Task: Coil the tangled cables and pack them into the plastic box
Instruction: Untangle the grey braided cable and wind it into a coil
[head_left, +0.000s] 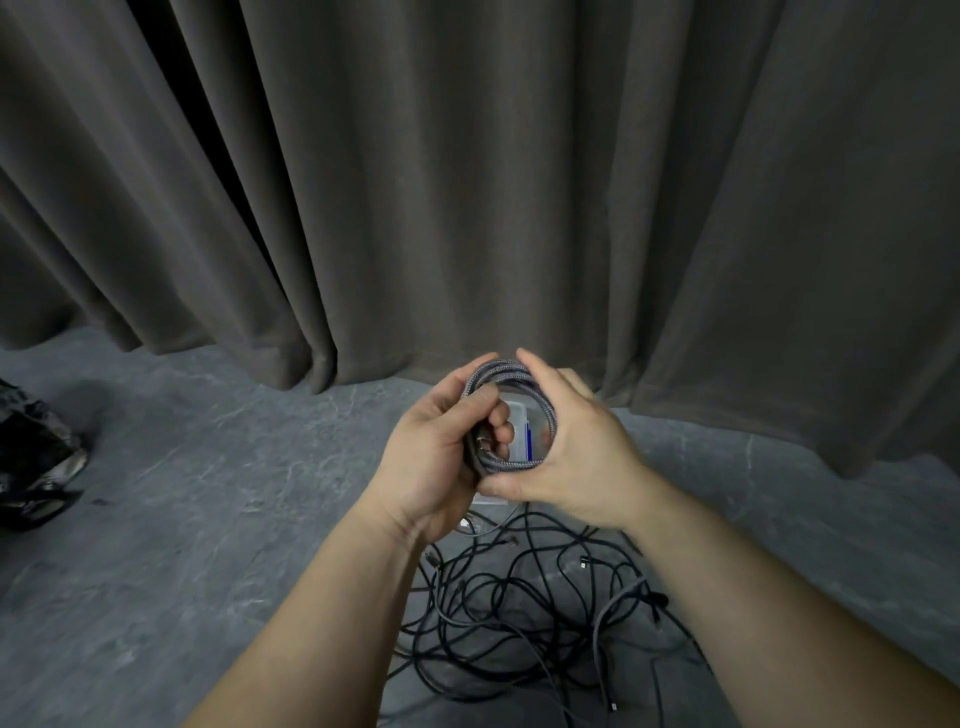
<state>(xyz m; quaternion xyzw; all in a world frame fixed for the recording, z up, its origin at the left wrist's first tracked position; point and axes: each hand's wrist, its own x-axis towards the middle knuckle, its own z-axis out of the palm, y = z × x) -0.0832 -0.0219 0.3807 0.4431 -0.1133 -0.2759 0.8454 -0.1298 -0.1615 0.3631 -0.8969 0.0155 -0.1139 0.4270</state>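
Both hands hold the coiled cable (498, 374) mid-air: left hand (441, 447) fingers clamped on it, right hand (576, 447) cupping its 3 o'clock side. Box (517, 415) behind; tangled cables (519, 613) at 6 o'clock on floor (182, 519).

Heavy grey-brown curtain (467, 182), pleated, reaching the floor. Grey marbled stone floor (208, 493) with pale veins. Dark crumpled object (36, 457) at left edge. Dim light.

I see a grey braided-fabric cable coil (506, 374), matt and rough; thin black rubbery cables (519, 613), smooth; a clear plastic box (514, 415), slightly glossy; grey veined stone-look floor (208, 467), matt; heavy brown cloth curtain (467, 182).
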